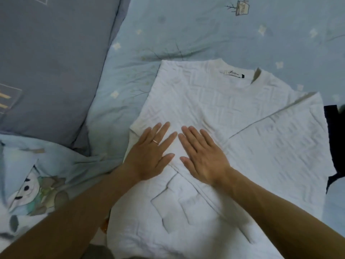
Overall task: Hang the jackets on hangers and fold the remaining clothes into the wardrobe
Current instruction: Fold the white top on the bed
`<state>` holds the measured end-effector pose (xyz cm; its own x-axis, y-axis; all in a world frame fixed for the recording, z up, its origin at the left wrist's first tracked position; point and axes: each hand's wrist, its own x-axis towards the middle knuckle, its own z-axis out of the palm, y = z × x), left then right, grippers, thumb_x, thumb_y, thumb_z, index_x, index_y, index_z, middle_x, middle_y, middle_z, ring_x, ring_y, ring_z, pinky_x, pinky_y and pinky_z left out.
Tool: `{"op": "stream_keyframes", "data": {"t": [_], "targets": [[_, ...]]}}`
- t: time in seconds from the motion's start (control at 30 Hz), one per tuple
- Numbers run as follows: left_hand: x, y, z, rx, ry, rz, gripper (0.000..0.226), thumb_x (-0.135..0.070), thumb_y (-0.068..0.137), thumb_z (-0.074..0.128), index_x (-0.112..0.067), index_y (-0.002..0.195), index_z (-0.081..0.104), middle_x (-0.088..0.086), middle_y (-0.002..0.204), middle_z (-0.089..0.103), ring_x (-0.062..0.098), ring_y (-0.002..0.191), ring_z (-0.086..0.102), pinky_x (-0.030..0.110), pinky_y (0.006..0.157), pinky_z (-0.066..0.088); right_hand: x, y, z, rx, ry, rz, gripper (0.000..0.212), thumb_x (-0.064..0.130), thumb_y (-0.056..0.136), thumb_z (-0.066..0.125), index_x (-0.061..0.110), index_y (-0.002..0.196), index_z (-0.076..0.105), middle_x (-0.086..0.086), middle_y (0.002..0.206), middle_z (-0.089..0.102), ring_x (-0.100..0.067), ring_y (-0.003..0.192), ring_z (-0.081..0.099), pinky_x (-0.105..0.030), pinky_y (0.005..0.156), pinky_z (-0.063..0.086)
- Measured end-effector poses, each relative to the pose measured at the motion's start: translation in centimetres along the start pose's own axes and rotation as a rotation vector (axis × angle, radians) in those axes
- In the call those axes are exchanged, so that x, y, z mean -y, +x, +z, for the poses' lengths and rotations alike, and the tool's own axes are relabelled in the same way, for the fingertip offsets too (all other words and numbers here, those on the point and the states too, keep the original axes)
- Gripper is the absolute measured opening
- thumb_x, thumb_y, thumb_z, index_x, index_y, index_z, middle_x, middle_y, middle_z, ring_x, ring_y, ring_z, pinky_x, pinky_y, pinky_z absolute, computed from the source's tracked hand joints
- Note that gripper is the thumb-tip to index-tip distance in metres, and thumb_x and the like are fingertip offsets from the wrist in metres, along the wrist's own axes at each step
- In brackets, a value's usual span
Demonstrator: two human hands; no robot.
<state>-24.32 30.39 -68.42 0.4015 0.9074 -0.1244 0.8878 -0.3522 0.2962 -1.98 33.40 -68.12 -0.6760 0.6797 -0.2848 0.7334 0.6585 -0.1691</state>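
Grey-blue pillow (46,58) at left, on pale blue printed bedsheet (186,28). Left hand (152,153) and right hand (202,156) rest side by side, fingers straight and flat, grasping nothing, on white textured knit sweater (214,109) spread mid-bed. Dark garment (335,131) touches sweater's right edge.

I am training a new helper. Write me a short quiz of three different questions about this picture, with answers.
1. True or false: both hands lie flat on the white sweater.
2. Which hand wears a ring?
3. The dark garment lies at the sweater's: A) collar B) right edge C) left edge

Key
1. True: left hand and right hand press it, fingers straight.
2. The left.
3. B
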Motion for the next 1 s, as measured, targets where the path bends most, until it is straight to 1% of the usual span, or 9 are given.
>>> {"op": "stream_keyframes", "data": {"t": [0.13,0.2,0.33,0.47,0.57,0.7,0.87,0.93,1.0], "targets": [[-1.7,0.1,1.3,-0.046,0.024,-0.370,0.065,-0.044,0.097,0.030,-0.014,0.154,0.029,0.021,0.161,0.015,0.040,0.148,0.014,0.049,0.119,0.009,0.0,-2.5,0.0,-0.003,0.066,0.250,0.066,0.048,0.102,0.014,0.009,0.156,0.013,-0.010,0.164,0.006,-0.025,0.152,0.002,-0.047,0.121,0.000],[-4.3,-0.4,1.6,-0.035,0.023,-0.427,0.066,-0.042,0.096,0.030,-0.012,0.154,0.029,0.024,0.160,0.015,0.043,0.147,0.015,0.055,0.118,0.010,2.1,-3.8,0.1,-0.028,0.130,0.326,0.065,0.046,0.102,0.018,0.009,0.156,0.014,-0.013,0.164,0.007,-0.029,0.152,0.003,-0.050,0.121,0.000],[-6.1,-4.0,1.9,0.064,0.094,-0.216,0.060,-0.042,0.098,0.031,-0.019,0.154,0.031,0.017,0.162,0.016,0.039,0.148,0.017,0.059,0.117,0.016,4.3,-9.1,1.8,-0.019,0.113,0.112,0.062,0.045,0.103,0.026,0.013,0.156,0.025,-0.016,0.163,0.014,-0.034,0.151,0.013,-0.052,0.120,0.009],[-6.8,-10.2,1.2,0.037,-0.001,-0.546,0.064,-0.049,0.096,0.028,-0.018,0.153,0.032,0.022,0.160,0.018,0.043,0.146,0.020,0.058,0.117,0.015,4.6,-14.4,2.4,0.011,0.063,0.055,0.062,0.041,0.101,0.026,0.009,0.154,0.030,-0.018,0.161,0.021,-0.036,0.148,0.022,-0.053,0.117,0.015],[-9.1,-15.4,1.0,-0.108,-0.112,-0.817,0.065,-0.047,0.094,0.037,-0.011,0.148,0.039,0.026,0.156,0.026,0.044,0.141,0.027,0.056,0.113,0.024,5.5,-15.8,2.1,0.024,0.065,0.022,0.062,0.039,0.100,0.027,0.005,0.152,0.032,-0.022,0.159,0.024,-0.039,0.147,0.024,-0.054,0.117,0.015],[-13.7,-20.9,2.1,-0.338,-0.559,-1.326,0.060,-0.033,0.094,0.061,-0.013,0.146,0.038,0.017,0.145,0.042,0.037,0.131,0.040,0.048,0.103,0.039,8.3,-16.8,2.7,0.022,0.052,-0.035,0.063,0.031,0.096,0.032,-0.002,0.149,0.034,-0.025,0.155,0.032,-0.044,0.144,0.028,-0.057,0.118,0.022],[-16.5,-24.6,3.6,-0.483,-1.318,-1.665,0.046,-0.037,0.083,0.075,-0.017,0.122,0.060,0.001,0.116,0.065,0.024,0.106,0.062,0.036,0.088,0.052,11.1,-19.1,3.8,-0.001,0.143,0.015,0.068,0.031,0.090,0.036,-0.007,0.147,0.035,-0.027,0.152,0.035,-0.043,0.141,0.034,-0.056,0.117,0.025],[-16.9,-25.5,4.6,-0.546,-1.625,-1.688,0.049,-0.034,0.078,0.079,-0.014,0.121,0.065,0.006,0.108,0.069,0.024,0.097,0.064,0.034,0.082,0.053,11.9,-20.3,4.6,0.019,0.203,-0.031,0.074,0.042,0.091,0.038,0.001,0.151,0.030,-0.028,0.157,0.023,-0.041,0.146,0.023,-0.053,0.119,0.019],[-17.5,-25.5,5.1,-0.666,-1.825,-1.608,0.030,-0.022,0.085,0.073,-0.012,0.113,0.068,0.010,0.105,0.068,0.024,0.095,0.063,0.038,0.088,0.054,12.6,-21.3,5.3,0.034,0.212,-0.053,0.080,0.052,0.090,0.038,0.007,0.154,0.026,-0.028,0.160,0.012,-0.040,0.149,0.011,-0.049,0.121,0.009]]}}
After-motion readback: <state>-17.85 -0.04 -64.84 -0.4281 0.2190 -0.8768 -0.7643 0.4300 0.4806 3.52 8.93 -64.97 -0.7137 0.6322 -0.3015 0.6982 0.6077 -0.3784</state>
